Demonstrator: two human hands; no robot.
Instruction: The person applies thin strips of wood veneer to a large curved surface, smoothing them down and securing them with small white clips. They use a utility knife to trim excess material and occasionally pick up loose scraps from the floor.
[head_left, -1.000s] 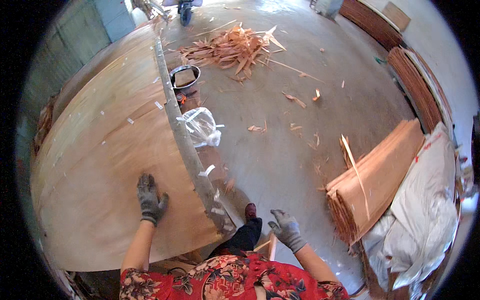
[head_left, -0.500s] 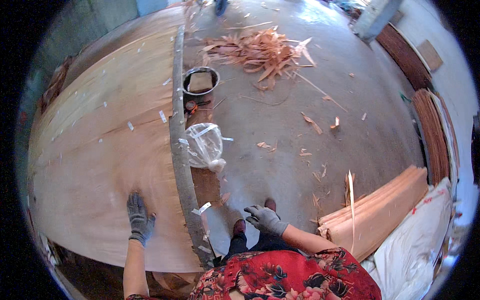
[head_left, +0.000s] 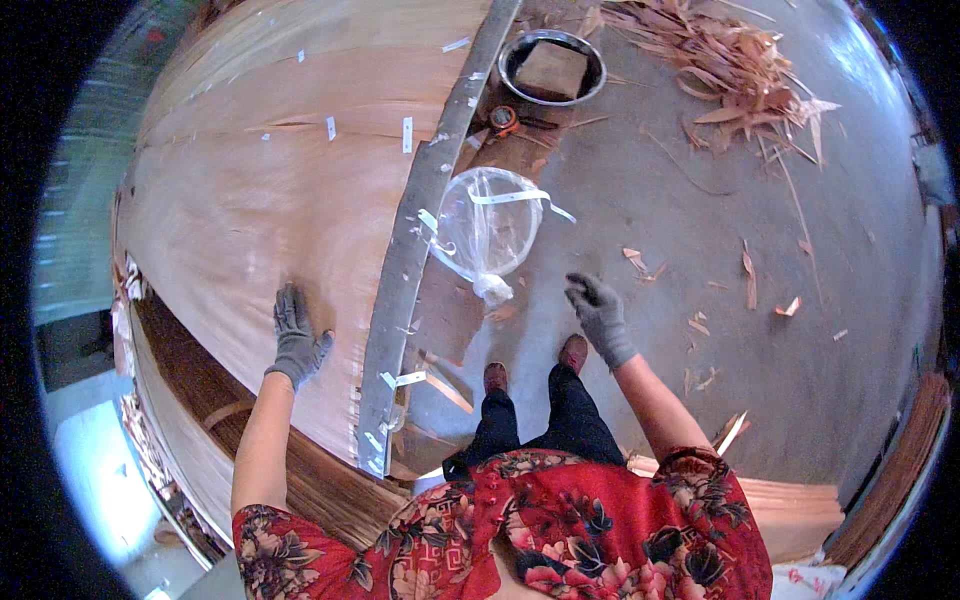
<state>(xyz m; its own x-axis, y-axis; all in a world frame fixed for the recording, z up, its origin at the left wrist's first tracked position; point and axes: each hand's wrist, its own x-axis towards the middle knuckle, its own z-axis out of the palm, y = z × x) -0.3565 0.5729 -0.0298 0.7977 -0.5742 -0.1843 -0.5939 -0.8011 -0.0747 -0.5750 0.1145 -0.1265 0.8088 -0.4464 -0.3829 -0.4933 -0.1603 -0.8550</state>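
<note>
My left hand (head_left: 298, 340), in a grey glove, lies flat on a wide pale veneer sheet (head_left: 230, 210) dotted with short white tape strips. Along the sheet's right side runs a grey edge strip (head_left: 405, 280) with torn tape on it. My right hand (head_left: 600, 318), also gloved, hangs empty with loosely bent, parted fingers, below and right of a round clear plastic bundle (head_left: 490, 220) with white tape strips on it. Beyond the bundle lie an orange tape measure (head_left: 503, 120) and a steel basin (head_left: 590, 72) holding a squarish block.
Wood scraps (head_left: 730, 80) are heaped on the concrete floor (head_left: 700, 220) at the upper right, with loose slivers nearer. Stacked veneer (head_left: 765, 510) lies at the lower right, another stack (head_left: 905, 470) at the far right, and dark veneer layers (head_left: 200, 380) under the pale sheet.
The view has tilted down and swung round. My left hand stays spread on the sheet. My right hand has moved forward, closer to the plastic bundle.
</note>
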